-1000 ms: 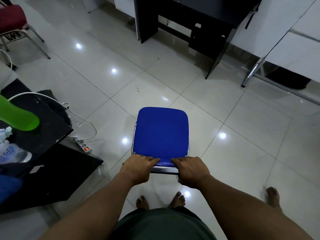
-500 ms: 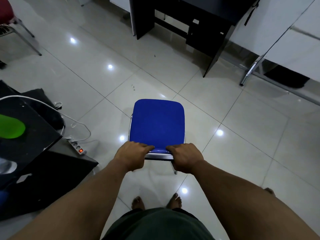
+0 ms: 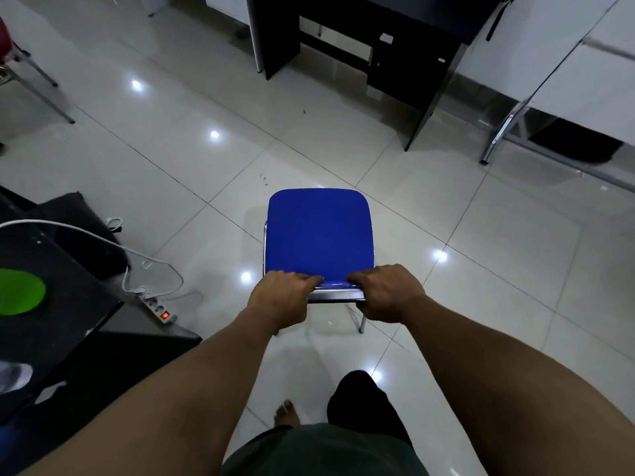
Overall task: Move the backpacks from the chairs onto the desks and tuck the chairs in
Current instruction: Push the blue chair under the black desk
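Note:
A blue-cushioned chair [image 3: 318, 237] with a chrome frame stands on the white tiled floor in front of me, seat bare. My left hand [image 3: 281, 298] grips the left end of its backrest top, and my right hand [image 3: 388, 292] grips the right end. A black desk [image 3: 354, 39] stands ahead at the top of the view, its knee space open toward the chair. A dark strap [image 3: 494, 20] hangs over the desk's right edge; the backpack itself is out of view.
A black desk [image 3: 48, 293] at my left carries a green object [image 3: 19, 292]. A white power strip [image 3: 158, 307] with a lit red switch and cables lies on the floor beside it. A red chair's metal legs [image 3: 37, 87] show far left. A chrome table leg [image 3: 498, 135] stands at the right.
The chair has travelled forward across the tiles toward the black desk with both hands on its backrest. I have stepped after it, and the left desk has slid back in view.

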A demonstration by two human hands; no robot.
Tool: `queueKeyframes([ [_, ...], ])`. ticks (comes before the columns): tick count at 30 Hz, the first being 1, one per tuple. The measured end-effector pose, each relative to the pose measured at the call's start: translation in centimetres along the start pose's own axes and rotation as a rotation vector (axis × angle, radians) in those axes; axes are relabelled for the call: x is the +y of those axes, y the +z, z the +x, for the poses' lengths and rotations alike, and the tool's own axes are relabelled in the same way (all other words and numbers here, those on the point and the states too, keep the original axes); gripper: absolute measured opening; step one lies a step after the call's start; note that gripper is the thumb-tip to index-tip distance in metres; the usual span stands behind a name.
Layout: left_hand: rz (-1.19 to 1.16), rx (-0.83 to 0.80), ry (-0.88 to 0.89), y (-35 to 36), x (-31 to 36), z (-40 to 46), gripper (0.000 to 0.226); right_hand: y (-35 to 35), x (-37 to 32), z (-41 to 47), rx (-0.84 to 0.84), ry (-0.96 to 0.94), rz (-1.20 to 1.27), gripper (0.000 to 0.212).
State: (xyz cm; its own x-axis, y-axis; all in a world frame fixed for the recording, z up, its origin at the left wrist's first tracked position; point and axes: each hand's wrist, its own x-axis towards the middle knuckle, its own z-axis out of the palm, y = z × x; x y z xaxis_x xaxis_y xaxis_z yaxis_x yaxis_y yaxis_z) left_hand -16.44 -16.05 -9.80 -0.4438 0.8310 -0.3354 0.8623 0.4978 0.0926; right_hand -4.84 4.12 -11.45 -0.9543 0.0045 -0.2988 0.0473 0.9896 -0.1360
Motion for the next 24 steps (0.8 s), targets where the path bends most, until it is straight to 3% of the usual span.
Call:
queueKeyframes([
  [24,-0.153,0.042,-0.265,-4.0,5.8,14.7,0.053,-6.0,16.9,7.9,-0.037,-0.204,-0.098,0.028],
])
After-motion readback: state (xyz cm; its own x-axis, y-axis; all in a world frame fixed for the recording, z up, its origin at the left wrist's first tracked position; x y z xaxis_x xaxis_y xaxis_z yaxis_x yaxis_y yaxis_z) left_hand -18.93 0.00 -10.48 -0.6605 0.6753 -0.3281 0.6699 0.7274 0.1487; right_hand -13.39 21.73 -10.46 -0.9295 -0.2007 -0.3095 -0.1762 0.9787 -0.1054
